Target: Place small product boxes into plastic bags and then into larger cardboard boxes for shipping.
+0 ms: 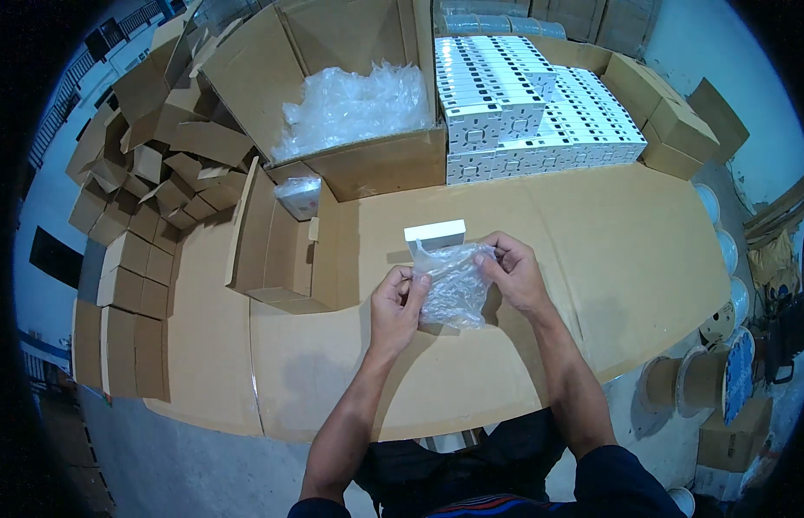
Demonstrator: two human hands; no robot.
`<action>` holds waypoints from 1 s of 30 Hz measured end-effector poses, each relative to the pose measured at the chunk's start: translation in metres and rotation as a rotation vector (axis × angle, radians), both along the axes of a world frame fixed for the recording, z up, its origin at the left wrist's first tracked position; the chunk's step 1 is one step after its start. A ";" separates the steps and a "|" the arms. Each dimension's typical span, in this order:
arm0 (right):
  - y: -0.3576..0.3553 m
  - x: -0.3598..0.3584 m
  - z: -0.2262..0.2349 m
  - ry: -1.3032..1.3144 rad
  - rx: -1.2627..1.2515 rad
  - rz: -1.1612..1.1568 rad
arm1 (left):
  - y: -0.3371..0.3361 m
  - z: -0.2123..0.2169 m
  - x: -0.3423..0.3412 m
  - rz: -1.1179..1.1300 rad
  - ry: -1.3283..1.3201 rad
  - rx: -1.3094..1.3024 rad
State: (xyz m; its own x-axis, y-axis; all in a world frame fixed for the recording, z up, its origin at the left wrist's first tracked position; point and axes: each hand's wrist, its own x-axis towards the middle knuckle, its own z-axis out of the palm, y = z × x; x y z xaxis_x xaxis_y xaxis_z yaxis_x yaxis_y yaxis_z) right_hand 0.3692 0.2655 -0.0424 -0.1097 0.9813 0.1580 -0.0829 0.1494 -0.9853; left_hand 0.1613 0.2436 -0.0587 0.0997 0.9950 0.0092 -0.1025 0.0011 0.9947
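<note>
The fingers [417,293] of the left hand [392,304] pinch the left edge of a crumpled clear plastic bag [456,289], and those of the right hand [517,274] grip its far right corner, above the tabletop [618,250]. Just beyond, partly hidden by the bag, lies a white box [435,232]. To the left stands an open carton [290,298] holding a wrapped item [299,198]; farther off, a larger carton [376,164] of clear plastic sits left of stacked white boxes [557,142].

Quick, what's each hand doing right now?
Left hand: closed, pinching the clear plastic bag by its left edge.
Right hand: closed, pinching that bag at upper right.
</note>
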 end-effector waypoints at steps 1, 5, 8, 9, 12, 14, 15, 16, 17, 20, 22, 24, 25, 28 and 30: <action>-0.003 -0.004 0.006 0.093 -0.038 -0.010 | -0.001 -0.002 -0.001 -0.037 -0.044 0.064; -0.004 0.001 0.003 -0.037 -0.072 0.111 | -0.004 0.003 0.007 0.022 -0.047 0.203; -0.004 0.001 -0.002 -0.084 -0.042 0.195 | -0.002 -0.002 0.003 0.048 0.070 0.082; -0.005 0.001 -0.001 -0.040 -0.051 0.208 | -0.003 -0.003 0.004 0.090 0.045 0.101; -0.001 -0.001 -0.014 0.086 -0.052 0.173 | -0.005 -0.003 0.003 0.144 0.021 0.132; 0.003 0.002 -0.021 0.164 -0.039 0.122 | -0.003 -0.001 0.001 0.153 0.018 0.148; 0.004 0.000 -0.019 0.240 -0.058 0.095 | -0.003 -0.001 -0.002 0.155 0.034 0.149; 0.004 -0.002 -0.015 0.316 -0.078 0.068 | -0.002 -0.001 -0.005 0.157 0.050 0.151; 0.003 -0.004 -0.011 0.316 -0.077 0.071 | -0.001 -0.002 -0.006 0.160 0.050 0.151; -0.009 -0.013 0.014 0.132 0.285 -0.140 | 0.001 -0.005 -0.012 0.194 -0.062 0.083; -0.017 -0.006 0.030 -0.658 0.722 -0.164 | -0.001 -0.001 -0.011 0.166 -0.208 -0.023; -0.020 -0.009 0.031 -0.711 0.771 -0.145 | -0.002 0.004 -0.008 0.156 -0.233 -0.045; -0.020 -0.009 0.031 -0.767 0.818 -0.128 | -0.002 0.006 -0.006 0.143 -0.258 -0.069; -0.011 0.001 0.023 -0.700 0.856 -0.140 | 0.000 0.006 -0.012 0.076 -0.203 -0.105; -0.010 0.010 0.019 -0.628 0.762 -0.101 | 0.001 0.009 -0.039 -0.018 -0.151 -0.180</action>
